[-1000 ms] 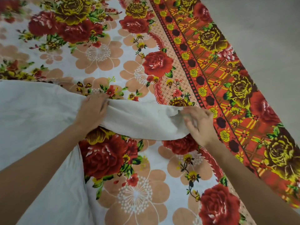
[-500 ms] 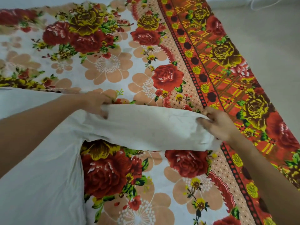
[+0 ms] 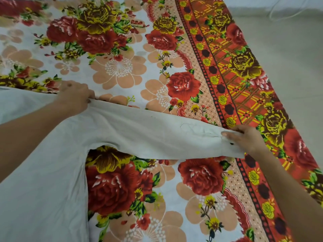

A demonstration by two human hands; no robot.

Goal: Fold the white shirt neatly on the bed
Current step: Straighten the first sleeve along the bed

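The white shirt [image 3: 43, 180] lies spread on the bed's floral sheet [image 3: 122, 67], its body filling the lower left. One long sleeve [image 3: 148, 133] stretches flat to the right, out towards the sheet's red border. My left hand [image 3: 75, 96] pinches the sleeve's upper edge near the shoulder. My right hand [image 3: 244, 138] grips the cuff end of the sleeve at the right, fingers curled over the cloth. Both forearms reach in from the bottom corners.
The bed's right edge runs diagonally along the red and yellow patterned border [image 3: 244, 84]. Beyond it is bare grey floor [image 3: 288, 58], with a thin white cable [image 3: 286, 13] at the top right.
The sleeve has been pulled out straighter and longer to the right. My right hand has moved right with the cuff, and my left hand has shifted up to the sleeve's upper edge.
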